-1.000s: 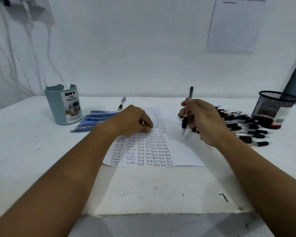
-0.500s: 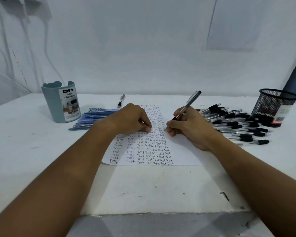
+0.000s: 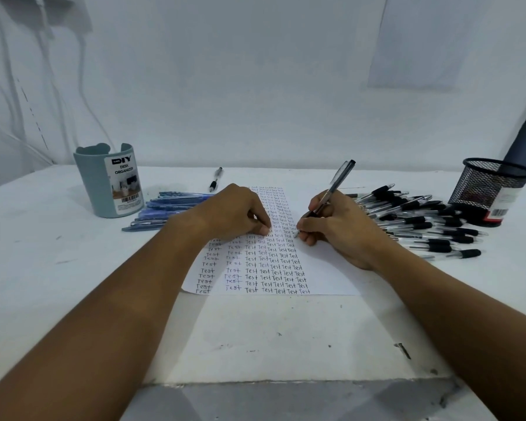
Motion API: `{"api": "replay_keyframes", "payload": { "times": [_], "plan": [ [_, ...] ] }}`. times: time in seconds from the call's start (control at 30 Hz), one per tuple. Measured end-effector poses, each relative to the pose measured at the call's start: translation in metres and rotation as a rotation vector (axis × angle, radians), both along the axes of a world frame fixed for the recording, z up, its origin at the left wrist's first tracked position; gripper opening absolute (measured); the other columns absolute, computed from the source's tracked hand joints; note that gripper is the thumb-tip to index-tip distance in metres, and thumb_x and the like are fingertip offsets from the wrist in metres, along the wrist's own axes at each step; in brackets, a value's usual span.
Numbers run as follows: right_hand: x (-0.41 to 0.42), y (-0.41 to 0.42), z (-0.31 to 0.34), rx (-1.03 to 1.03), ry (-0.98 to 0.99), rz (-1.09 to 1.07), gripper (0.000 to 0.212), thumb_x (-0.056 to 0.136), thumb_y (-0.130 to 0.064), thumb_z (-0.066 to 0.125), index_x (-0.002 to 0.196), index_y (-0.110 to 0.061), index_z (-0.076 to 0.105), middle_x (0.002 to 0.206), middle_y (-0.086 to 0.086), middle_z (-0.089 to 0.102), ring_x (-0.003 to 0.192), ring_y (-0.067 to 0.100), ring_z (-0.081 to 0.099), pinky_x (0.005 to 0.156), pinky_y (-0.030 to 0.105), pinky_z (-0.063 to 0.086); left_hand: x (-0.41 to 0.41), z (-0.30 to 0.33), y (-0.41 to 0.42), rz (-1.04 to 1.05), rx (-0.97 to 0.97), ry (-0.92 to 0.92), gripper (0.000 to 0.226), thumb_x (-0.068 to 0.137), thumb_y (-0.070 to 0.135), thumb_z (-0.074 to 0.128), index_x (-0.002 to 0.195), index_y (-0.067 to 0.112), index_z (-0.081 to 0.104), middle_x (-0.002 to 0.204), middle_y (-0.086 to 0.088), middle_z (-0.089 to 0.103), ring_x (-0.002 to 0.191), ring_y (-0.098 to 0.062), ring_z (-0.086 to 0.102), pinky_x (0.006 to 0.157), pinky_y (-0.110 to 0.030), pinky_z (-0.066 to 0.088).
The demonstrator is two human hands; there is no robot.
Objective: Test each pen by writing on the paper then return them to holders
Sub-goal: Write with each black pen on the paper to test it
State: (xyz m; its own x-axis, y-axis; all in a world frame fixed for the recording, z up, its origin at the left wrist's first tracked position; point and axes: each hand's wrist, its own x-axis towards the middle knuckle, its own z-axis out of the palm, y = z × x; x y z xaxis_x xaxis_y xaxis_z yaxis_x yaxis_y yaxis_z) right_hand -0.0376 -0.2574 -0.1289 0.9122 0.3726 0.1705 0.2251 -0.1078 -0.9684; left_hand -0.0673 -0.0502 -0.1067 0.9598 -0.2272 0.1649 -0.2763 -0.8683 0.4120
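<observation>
Presently the right hand (image 3: 340, 229) pinches a pen (image 3: 328, 196) in a writing grip, its fingers curled around the lower barrel and the tip touching the paper (image 3: 325, 268) at the right edge of the columns of "Test", presumably so a fresh word can go beside the last one. The left hand (image 3: 240, 214) rests on the paper with its fingers curled loosely under, holding nothing, probably to keep the sheet from sliding under the strokes. Right of the paper lies a heap of black pens (image 3: 422, 220), and beyond that heap stands a black mesh holder (image 3: 492, 183). Left of the paper lies a row of blue pens (image 3: 170, 208), with a grey-blue organizer (image 3: 110, 183) just past them. One lone pen (image 3: 215, 179) lies behind the paper. Both holders look unfilled on the desk (image 3: 255, 344), so most returning seems undone.
</observation>
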Motion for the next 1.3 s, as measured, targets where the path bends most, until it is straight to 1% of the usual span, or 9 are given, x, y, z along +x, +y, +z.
{"api": "replay_keyframes", "payload": {
  "times": [0.13, 0.23, 0.3, 0.37, 0.43, 0.57, 0.93, 1.1, 1.3],
  "plan": [
    [0.0006, 0.0006, -0.0012, 0.034, 0.011, -0.006, 0.029, 0.085, 0.009, 0.065, 0.096, -0.007, 0.043, 0.077, 0.024, 0.064, 0.063, 0.030, 0.062, 0.063, 0.033, 0.054, 0.0002, 0.0000, 0.0002, 0.006, 0.004, -0.005, 0.015, 0.081, 0.025, 0.075, 0.096, 0.024, 0.076, 0.097, 0.009, 0.070, 0.092, -0.002, 0.060, 0.085, -0.015, 0.040],
    [-0.0005, 0.0013, -0.0018, -0.024, -0.046, -0.028, 0.027, 0.087, 0.007, 0.064, 0.096, -0.008, 0.043, 0.075, 0.019, 0.065, 0.064, 0.029, 0.061, 0.065, 0.035, 0.054, 0.0010, -0.0011, 0.0005, 0.005, -0.007, -0.012, 0.015, 0.080, 0.025, 0.076, 0.095, 0.024, 0.077, 0.095, 0.010, 0.069, 0.090, -0.001, 0.061, 0.077, -0.011, 0.040],
    [0.0000, -0.0002, -0.0004, 0.019, -0.009, -0.025, 0.029, 0.086, 0.010, 0.062, 0.094, -0.009, 0.042, 0.071, 0.019, 0.062, 0.064, 0.030, 0.058, 0.061, 0.035, 0.051, 0.0008, -0.0015, 0.0009, 0.008, -0.016, -0.012, 0.015, 0.080, 0.024, 0.076, 0.095, 0.024, 0.077, 0.092, 0.011, 0.069, 0.088, 0.000, 0.060, 0.072, -0.008, 0.038],
    [0.0003, -0.0006, 0.0001, 0.040, 0.015, -0.011, 0.030, 0.085, 0.012, 0.062, 0.094, -0.009, 0.042, 0.071, 0.021, 0.062, 0.065, 0.031, 0.057, 0.060, 0.035, 0.050, 0.0013, -0.0017, 0.0009, 0.009, -0.011, -0.014, 0.016, 0.080, 0.025, 0.076, 0.096, 0.024, 0.077, 0.092, 0.011, 0.069, 0.089, 0.000, 0.061, 0.073, -0.008, 0.039],
    [0.0006, 0.0002, -0.0014, -0.016, -0.031, -0.011, 0.028, 0.086, 0.010, 0.062, 0.095, -0.009, 0.043, 0.075, 0.022, 0.063, 0.066, 0.031, 0.058, 0.063, 0.037, 0.050, 0.0013, -0.0017, 0.0009, 0.008, -0.006, -0.015, 0.016, 0.080, 0.025, 0.076, 0.096, 0.025, 0.077, 0.093, 0.013, 0.068, 0.090, 0.000, 0.061, 0.074, -0.008, 0.039],
    [0.0006, 0.0006, -0.0016, -0.024, -0.035, -0.008, 0.028, 0.086, 0.010, 0.062, 0.096, -0.009, 0.043, 0.072, 0.021, 0.064, 0.066, 0.031, 0.058, 0.065, 0.039, 0.050, 0.0012, -0.0015, 0.0018, 0.007, 0.000, -0.017, 0.016, 0.081, 0.026, 0.076, 0.097, 0.025, 0.076, 0.090, 0.016, 0.065, 0.083, 0.005, 0.058, 0.067, -0.001, 0.036],
    [0.0021, -0.0002, -0.0001, -0.017, -0.012, 0.002, 0.030, 0.084, 0.012, 0.060, 0.093, -0.010, 0.042, 0.071, 0.021, 0.060, 0.063, 0.028, 0.055, 0.057, 0.035, 0.046, 0.0024, -0.0018, 0.0026, 0.005, -0.003, -0.021, 0.017, 0.080, 0.027, 0.076, 0.097, 0.025, 0.076, 0.095, 0.013, 0.068, 0.089, 0.001, 0.060, 0.071, -0.005, 0.037],
    [0.0027, -0.0018, 0.0000, 0.077, 0.033, -0.014, 0.032, 0.084, 0.015, 0.059, 0.091, -0.011, 0.040, 0.067, 0.020, 0.059, 0.060, 0.028, 0.054, 0.053, 0.035, 0.044, 0.0022, -0.0023, 0.0022, 0.002, -0.012, -0.013, 0.017, 0.080, 0.026, 0.076, 0.097, 0.024, 0.076, 0.094, 0.014, 0.067, 0.088, 0.001, 0.060, 0.071, -0.006, 0.038],
    [0.0027, 0.0009, -0.0030, -0.010, -0.042, -0.046, 0.028, 0.085, 0.010, 0.060, 0.093, -0.011, 0.042, 0.066, 0.017, 0.062, 0.063, 0.031, 0.057, 0.063, 0.041, 0.049, 0.0021, -0.0024, 0.0030, -0.001, -0.003, -0.033, 0.016, 0.079, 0.026, 0.077, 0.095, 0.025, 0.077, 0.094, 0.013, 0.068, 0.085, 0.002, 0.060, 0.071, -0.007, 0.038]
  ]
}}
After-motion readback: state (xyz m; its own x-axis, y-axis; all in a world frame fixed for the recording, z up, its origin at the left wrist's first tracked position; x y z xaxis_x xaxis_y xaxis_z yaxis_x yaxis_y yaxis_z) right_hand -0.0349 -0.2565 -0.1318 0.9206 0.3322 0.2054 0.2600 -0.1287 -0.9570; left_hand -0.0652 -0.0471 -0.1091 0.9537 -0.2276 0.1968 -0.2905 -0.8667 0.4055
